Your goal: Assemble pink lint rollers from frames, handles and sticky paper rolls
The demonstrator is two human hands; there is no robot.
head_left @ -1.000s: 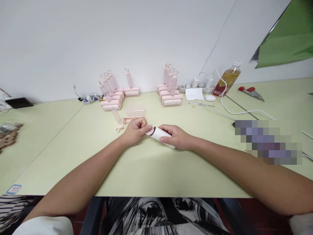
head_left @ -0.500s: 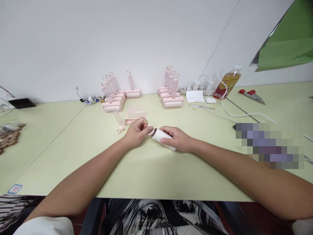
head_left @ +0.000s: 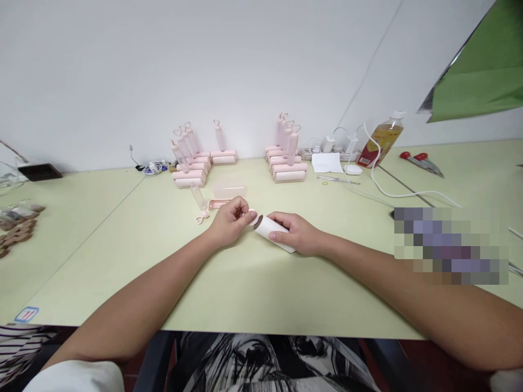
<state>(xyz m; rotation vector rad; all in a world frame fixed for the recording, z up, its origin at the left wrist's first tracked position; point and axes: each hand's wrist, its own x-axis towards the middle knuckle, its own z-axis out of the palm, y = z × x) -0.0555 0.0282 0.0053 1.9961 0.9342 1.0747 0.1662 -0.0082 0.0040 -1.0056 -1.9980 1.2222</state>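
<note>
My right hand (head_left: 295, 233) is wrapped round a white lint roller refill (head_left: 273, 233), a paper roll whose brown core end faces left. Between the thumb and fingers of my left hand (head_left: 231, 222) is a small pale pink round cap (head_left: 253, 216), right beside that open core end. Whether cap and roll touch, I cannot tell. Just beyond my left hand lie a pink roller holder (head_left: 216, 203), partly hidden by the hand, and a clear pink cover (head_left: 229, 189). A clear tube handle (head_left: 198, 196) and a pink heart-loop piece (head_left: 202, 216) lie left of them.
Several pink lint rollers with upright handles stand in a left group (head_left: 190, 178) and a right group (head_left: 289, 173) by the wall. Right of these are a power strip (head_left: 306, 154), white paper (head_left: 327, 163), tweezers (head_left: 337, 179), a drink bottle (head_left: 382, 140) and red-handled pliers (head_left: 420, 160).
Both hands keep their holds, with the cap and roll in almost the same place. The whole view has shifted very slightly.
</note>
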